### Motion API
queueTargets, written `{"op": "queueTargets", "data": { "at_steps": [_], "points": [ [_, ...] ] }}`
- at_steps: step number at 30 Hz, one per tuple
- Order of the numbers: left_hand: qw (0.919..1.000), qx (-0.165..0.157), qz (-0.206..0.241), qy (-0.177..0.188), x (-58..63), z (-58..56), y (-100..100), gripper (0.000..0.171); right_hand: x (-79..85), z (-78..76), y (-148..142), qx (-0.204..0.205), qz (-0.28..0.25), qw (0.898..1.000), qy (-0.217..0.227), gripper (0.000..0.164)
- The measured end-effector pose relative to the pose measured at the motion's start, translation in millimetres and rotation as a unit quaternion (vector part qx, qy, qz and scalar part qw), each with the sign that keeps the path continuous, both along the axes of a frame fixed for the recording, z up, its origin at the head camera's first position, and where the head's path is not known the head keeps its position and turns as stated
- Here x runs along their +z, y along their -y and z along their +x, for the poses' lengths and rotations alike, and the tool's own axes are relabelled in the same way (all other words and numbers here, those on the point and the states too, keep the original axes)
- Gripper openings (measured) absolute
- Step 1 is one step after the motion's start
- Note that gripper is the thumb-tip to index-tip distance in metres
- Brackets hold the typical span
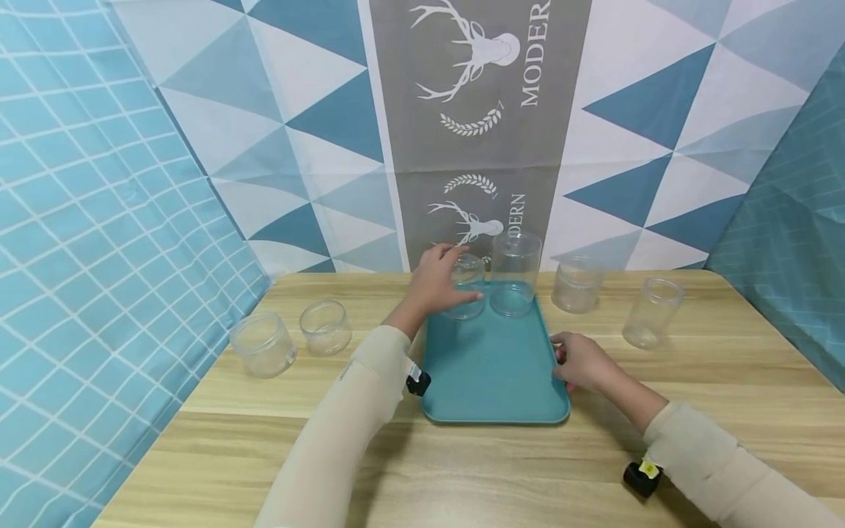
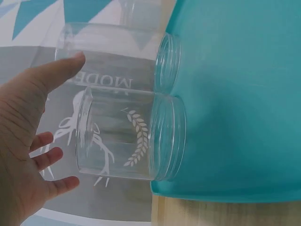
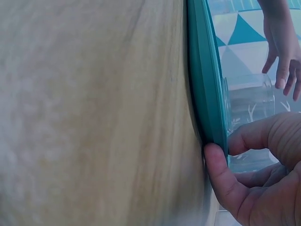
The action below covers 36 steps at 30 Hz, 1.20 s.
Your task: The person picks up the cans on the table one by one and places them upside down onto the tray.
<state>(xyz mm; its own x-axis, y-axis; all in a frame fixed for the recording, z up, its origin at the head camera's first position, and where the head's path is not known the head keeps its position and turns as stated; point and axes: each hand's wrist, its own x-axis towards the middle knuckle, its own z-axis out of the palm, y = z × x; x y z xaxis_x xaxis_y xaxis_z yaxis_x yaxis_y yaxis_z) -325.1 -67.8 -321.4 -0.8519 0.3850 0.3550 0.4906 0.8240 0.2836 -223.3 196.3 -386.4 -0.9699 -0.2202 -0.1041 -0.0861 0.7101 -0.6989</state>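
A teal tray [image 1: 495,374] lies on the wooden table, and two clear containers stand at its far end. The shorter clear jar [image 1: 470,276] is on the left, right beside a taller clear jar [image 1: 516,268]. My left hand [image 1: 436,284] is spread at the shorter jar, thumb apart from the fingers. In the left wrist view, its fingertips [image 2: 70,183] point toward that jar's upper end, and the thumb overlaps the taller jar [image 2: 113,56]. My right hand [image 1: 584,361] pinches the tray's right edge, its thumb and fingers on either side of the rim [image 3: 209,94].
Left of the tray stand a wide clear jar [image 1: 264,346] and a low clear jar [image 1: 326,330]. To the right are a clear jar [image 1: 577,286] and a slim clear glass [image 1: 652,314]. Patterned cloth [image 1: 317,161] hangs behind the table's far edge.
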Motion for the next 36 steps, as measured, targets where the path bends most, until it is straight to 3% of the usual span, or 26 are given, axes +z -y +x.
{"op": "queueTargets", "data": {
  "at_steps": [12, 26, 36],
  "points": [
    [0.9986, -0.034, -0.012, -0.039, -3.5, 22.9, 13, 0.071, -2.8, 2.5, 0, -0.006, -0.002, 1.0, -0.002, 0.061],
    [0.9924, -0.077, -0.045, -0.085, -5.5, 55.1, 35, 0.064, -3.4, 4.8, 1, -0.012, -0.015, 1.0, -0.008, 0.061],
    [0.9932, -0.07, -0.039, -0.085, -8.8, 72.3, 62, 0.061, -1.7, 10.0, 0, -0.011, -0.017, 1.0, -0.018, 0.058]
  ]
}}
